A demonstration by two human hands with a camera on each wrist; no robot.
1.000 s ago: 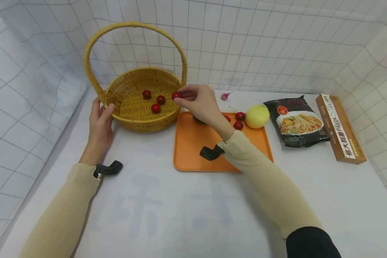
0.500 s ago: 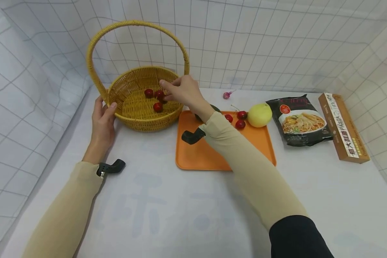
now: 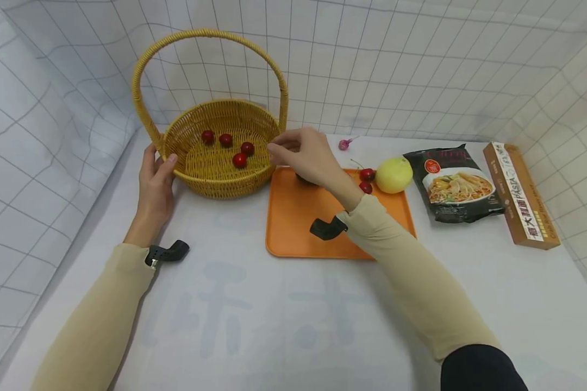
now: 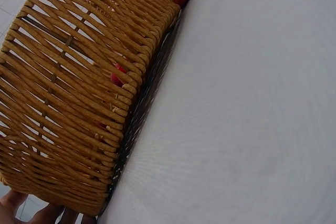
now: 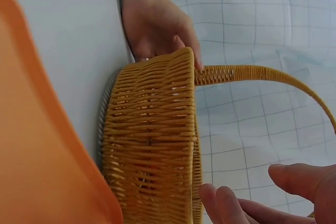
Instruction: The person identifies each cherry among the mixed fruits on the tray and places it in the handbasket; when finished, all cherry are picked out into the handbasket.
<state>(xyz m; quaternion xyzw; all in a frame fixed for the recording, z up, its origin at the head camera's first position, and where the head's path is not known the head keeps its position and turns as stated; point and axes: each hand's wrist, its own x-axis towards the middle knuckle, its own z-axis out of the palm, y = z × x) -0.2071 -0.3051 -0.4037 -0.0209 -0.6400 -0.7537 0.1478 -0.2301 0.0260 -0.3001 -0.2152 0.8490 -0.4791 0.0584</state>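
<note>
At the left of a yellow wicker basket point(image 3: 228, 189), my left hand point(image 3: 155, 187) grips the side, thumb over the rim. Several dark red cherries point(image 3: 239, 160) lie spread on the basket's floor. My right hand point(image 3: 309, 155) hovers by the basket's right rim above an orange tray point(image 3: 298, 239). In the right wrist view, nothing sits between the right hand's parted thumb point(image 5: 294, 178) and fingers. On the tray's far right, cherries point(image 3: 367, 174) lie beside a pale yellow round fruit point(image 3: 393, 175). A dark rounded thing point(image 3: 304, 180) is partly hidden under the right hand.
A black noodle packet point(image 3: 455, 184) and a brown pasta box point(image 3: 520, 195) lie right of the tray. Behind the tray is a small pink bulb-like thing point(image 3: 344, 144). The basket's tall handle point(image 3: 210, 33) arches up. Grid-patterned cloth point(image 3: 396, 70) walls the back and sides.
My right hand carried a cherry left into the basket, let it go, and drew back right over the rim. Cherries in the basket shifted. The left hand stayed at the basket.
</note>
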